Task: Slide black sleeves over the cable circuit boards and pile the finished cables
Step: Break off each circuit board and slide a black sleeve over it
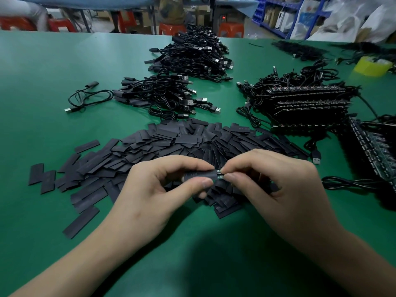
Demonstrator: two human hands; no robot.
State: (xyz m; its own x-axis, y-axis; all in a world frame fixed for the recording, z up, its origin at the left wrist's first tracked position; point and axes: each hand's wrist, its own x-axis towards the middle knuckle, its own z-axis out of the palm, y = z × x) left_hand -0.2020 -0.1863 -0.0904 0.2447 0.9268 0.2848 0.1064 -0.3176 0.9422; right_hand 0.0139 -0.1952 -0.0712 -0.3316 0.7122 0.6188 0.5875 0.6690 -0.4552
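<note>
My left hand (pixel 150 189) pinches a black sleeve (pixel 200 175) between thumb and fingers, just above the heap of loose black sleeves (pixel 162 146). My right hand (pixel 278 181) pinches the small circuit board (pixel 219 175), whose end shows at the sleeve's right opening. Most of the board is hidden inside the sleeve. Its cable (pixel 347 182) trails off to the right on the green table (pixel 64 71). Finished sleeved cables lie in a pile (pixel 162 93) at the middle, with a bigger pile (pixel 192 54) behind it.
Stacks of unsleeved boards with cables (pixel 306 103) stand at the right, more at the right edge (pixel 372 151). A single sleeved cable (pixel 85 97) lies left of the piles. A yellow tape roll (pixel 372 66) sits far right. Red stools and shelving stand beyond the table.
</note>
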